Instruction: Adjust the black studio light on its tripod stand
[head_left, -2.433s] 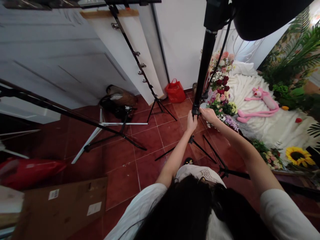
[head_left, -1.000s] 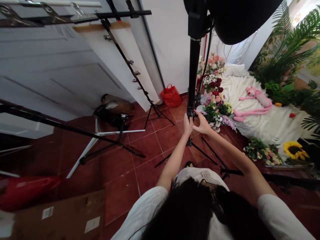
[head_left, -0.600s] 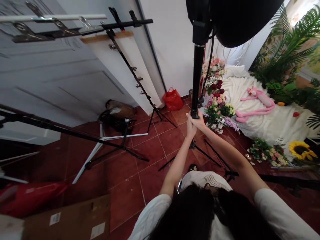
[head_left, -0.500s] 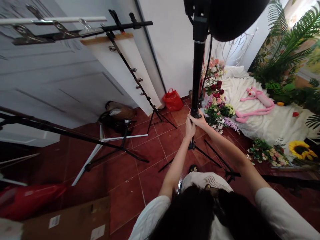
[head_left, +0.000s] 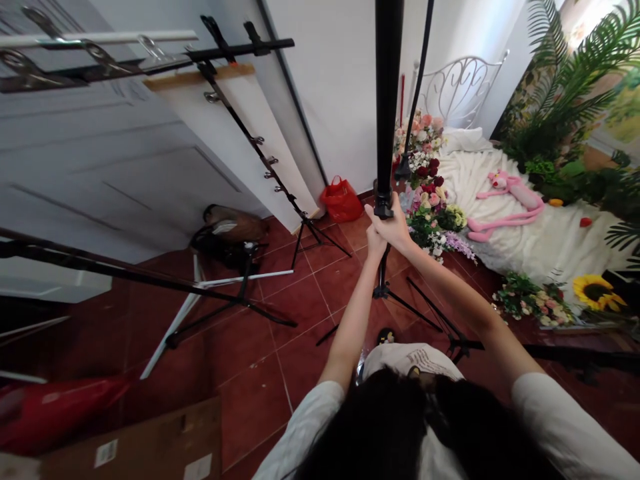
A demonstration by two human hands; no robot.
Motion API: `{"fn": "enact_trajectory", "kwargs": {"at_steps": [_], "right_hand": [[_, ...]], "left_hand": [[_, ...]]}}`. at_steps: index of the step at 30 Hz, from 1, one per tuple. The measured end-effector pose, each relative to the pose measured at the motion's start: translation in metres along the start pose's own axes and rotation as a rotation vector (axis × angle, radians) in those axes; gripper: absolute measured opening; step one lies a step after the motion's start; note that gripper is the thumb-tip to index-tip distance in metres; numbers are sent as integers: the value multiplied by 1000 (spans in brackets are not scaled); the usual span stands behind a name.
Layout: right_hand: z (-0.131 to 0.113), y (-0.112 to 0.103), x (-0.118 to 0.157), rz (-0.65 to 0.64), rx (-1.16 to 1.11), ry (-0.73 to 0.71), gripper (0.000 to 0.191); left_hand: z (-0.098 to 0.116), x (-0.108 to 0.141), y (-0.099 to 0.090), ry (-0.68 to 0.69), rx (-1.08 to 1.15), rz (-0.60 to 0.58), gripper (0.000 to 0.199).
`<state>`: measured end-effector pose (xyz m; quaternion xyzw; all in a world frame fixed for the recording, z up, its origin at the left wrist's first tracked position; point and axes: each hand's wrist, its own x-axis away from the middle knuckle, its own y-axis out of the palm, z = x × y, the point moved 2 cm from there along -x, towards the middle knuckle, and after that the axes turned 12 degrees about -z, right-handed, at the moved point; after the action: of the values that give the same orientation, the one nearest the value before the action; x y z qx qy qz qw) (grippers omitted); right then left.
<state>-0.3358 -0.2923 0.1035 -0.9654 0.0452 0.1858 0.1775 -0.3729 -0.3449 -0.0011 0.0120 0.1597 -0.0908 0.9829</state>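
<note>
A black light stand (head_left: pixel 389 100) rises upright in front of me, its top beyond the upper edge of the view. My left hand (head_left: pixel 376 241) is closed around the pole just below a black clamp collar (head_left: pixel 383 203). Against it, my right hand (head_left: pixel 395 230) wraps the stand at the collar, partly covering the fingers of the left. Beside the pole hangs a black cable (head_left: pixel 419 80) with a plug-like end. Below my hands, the stand's tripod legs (head_left: pixel 407 308) spread over the tiles.
A white backdrop board (head_left: pixel 265 133) with clips leans at the left on its own stand. Behind stands a red bag (head_left: pixel 342 200). Flowers (head_left: pixel 430 193) border a white blanket (head_left: pixel 530 247) bearing a pink plush toy (head_left: pixel 520 193). A cardboard box (head_left: pixel 145 440) lies at lower left.
The black lamp head at the stand's top has gone up out of view, and more pole shows above the collar. The cable end now hangs free. Both hands stay on the stand.
</note>
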Motion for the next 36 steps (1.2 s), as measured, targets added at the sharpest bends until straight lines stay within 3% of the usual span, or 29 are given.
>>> {"fn": "enact_trajectory", "kwargs": {"at_steps": [5,9,11,14,18,21,28,36], "right_hand": [[9,-7,3,-117,9,-28,72],[25,-31,13,-307,101,-161,79],[38,-46,27,-367,184,-214,78],[63,-63,57,-452,330,-199,61],[92,-66,91,-519,427,-151,55],[105,-57,96,-524,435,-136,57],[123,-34,81,-512,431,-99,56],[128,-38,68,-434,431,-116,49]], "left_hand": [[-1,1,4,8,37,78,36],[-4,3,5,35,80,68,56],[-5,4,6,37,117,38,67],[-4,5,7,37,141,16,73],[-4,6,8,41,156,-12,75],[-5,5,9,31,174,-8,74],[-8,3,9,28,195,7,74],[-1,6,8,52,189,-12,74]]}}
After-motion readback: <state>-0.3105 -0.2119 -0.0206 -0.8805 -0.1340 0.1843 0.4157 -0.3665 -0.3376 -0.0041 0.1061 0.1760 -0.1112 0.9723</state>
